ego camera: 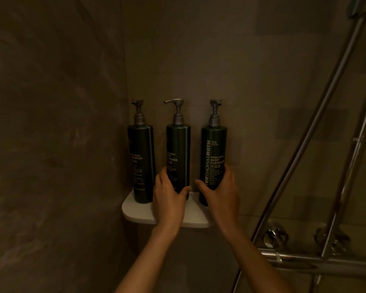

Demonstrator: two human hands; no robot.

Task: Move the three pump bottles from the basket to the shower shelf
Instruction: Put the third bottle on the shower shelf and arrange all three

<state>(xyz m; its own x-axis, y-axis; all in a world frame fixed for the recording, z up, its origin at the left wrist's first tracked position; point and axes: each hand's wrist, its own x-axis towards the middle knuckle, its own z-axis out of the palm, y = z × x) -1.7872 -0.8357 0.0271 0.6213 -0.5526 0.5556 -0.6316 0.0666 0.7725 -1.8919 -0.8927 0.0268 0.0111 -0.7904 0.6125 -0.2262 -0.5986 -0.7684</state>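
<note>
Three dark green pump bottles with grey pumps stand upright in a row on a white corner shelf [135,210]. The left bottle [141,157] stands alone by the corner, untouched. My left hand [169,195] is wrapped around the lower part of the middle bottle [178,149]. My right hand [222,191] grips the lower part of the right bottle [214,153], whose label faces me. The basket is out of view.
Dim brown tiled walls meet in a corner behind the shelf. A chrome shower hose [317,127] and rail [351,166] run diagonally at the right. The chrome mixer bar with valves [300,256] sits low right, below the shelf level.
</note>
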